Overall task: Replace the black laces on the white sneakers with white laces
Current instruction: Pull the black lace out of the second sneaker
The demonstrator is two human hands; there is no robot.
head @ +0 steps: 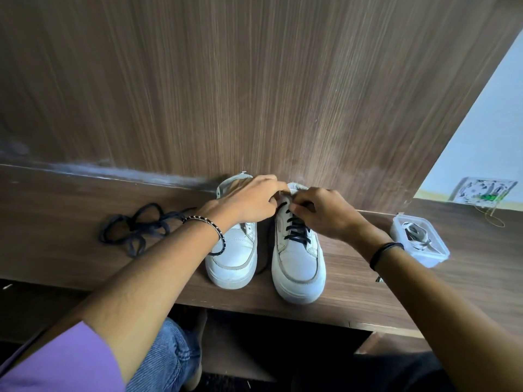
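Head view: your left hand [249, 202] grips the top of the laced sneaker [297, 267] on the table [85, 264]. Your right hand [325, 216] pinches its black lace [295, 232] at the top eyelets. Hold the sneaker steady and draw the lace out one crossing at a time.

Count:
- Two sneakers, one of them the bare sneaker [232, 250].
- One loose lace [135, 227].
- One clear box [435, 256] of white laces [416, 232].

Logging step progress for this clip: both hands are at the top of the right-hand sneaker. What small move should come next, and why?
Probably draw the black lace out of the top eyelets of the right sneaker. It is still threaded there, with the left hand and right hand at its upper end; the left sneaker looks unlaced, its removed lace lying beside it.
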